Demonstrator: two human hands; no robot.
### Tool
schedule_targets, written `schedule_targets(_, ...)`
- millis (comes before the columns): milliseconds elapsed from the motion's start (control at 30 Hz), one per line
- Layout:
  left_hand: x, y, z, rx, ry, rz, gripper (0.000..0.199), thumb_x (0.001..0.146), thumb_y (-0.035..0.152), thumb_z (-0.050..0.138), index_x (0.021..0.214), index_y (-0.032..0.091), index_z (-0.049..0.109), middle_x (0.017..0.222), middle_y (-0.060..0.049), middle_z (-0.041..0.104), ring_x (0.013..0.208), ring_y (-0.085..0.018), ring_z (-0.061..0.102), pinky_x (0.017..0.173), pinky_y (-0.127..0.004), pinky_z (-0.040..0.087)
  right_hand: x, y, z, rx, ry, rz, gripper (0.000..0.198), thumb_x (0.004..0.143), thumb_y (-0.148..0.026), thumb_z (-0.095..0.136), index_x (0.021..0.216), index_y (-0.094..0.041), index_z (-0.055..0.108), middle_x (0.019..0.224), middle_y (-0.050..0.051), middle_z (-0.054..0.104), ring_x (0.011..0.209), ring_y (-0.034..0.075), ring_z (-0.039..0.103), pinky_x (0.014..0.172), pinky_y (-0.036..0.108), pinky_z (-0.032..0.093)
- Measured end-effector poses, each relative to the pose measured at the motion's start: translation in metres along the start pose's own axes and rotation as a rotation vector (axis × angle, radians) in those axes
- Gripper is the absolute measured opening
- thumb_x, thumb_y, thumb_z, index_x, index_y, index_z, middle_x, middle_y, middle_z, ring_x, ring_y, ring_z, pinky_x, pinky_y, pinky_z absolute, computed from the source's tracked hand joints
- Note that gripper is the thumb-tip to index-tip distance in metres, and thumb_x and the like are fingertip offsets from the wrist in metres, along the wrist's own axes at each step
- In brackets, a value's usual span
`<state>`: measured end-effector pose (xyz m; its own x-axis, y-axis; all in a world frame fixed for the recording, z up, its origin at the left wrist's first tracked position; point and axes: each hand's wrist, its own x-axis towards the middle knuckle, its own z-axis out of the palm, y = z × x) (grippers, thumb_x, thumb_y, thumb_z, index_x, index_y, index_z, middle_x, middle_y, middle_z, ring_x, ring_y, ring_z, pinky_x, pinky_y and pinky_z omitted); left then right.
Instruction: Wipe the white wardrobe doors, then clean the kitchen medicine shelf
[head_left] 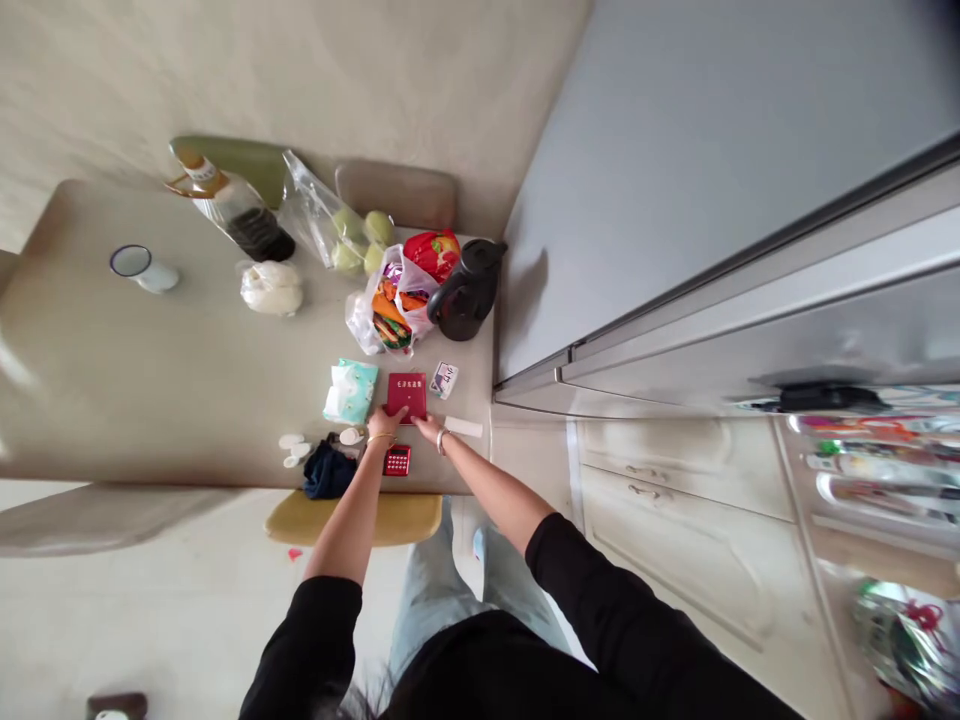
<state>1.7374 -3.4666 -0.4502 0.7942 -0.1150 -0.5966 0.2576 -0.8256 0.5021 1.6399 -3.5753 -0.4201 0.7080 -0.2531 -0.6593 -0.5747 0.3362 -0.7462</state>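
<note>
A small red book point(407, 388) with pale lettering on its cover lies closed at the near right end of the table. My left hand point(385, 422) grips its lower left corner, thumb on the cover. On the lower right corner is my right hand point(428, 427), its fingers partly hidden by the book. Just below the book sits a red calculator point(397, 461). To the left is a green-and-white tissue pack point(350, 391); to the right, a small card box point(444, 380) and a white strip point(463, 427).
Behind the book stand a black kettle point(474, 295), bagged snack packs point(397, 305), a bag of green fruit point(349, 240) and a dark-liquid bottle point(251, 220). A mug point(154, 275) is farther left. Dark blue cloth point(328, 470) lies at the near edge. The fridge point(675, 200) borders the right.
</note>
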Motion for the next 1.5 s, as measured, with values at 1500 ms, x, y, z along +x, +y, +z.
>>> schedule_targets(1500,-0.595,0.119,0.298,-0.06,-1.421,0.372,0.071,0.055,0.041,0.097,0.114,0.021,0.061,0.107,-0.009,0.077,0.095,-0.028,0.076,0.085,-0.039,0.064,-0.601,0.221,-0.324,0.827,1.297,-0.497,0.062,0.078,-0.08,0.068,0.102,-0.023,0.066,0.092,0.001,0.069,0.082,0.017,0.068,0.062,0.025,0.055)
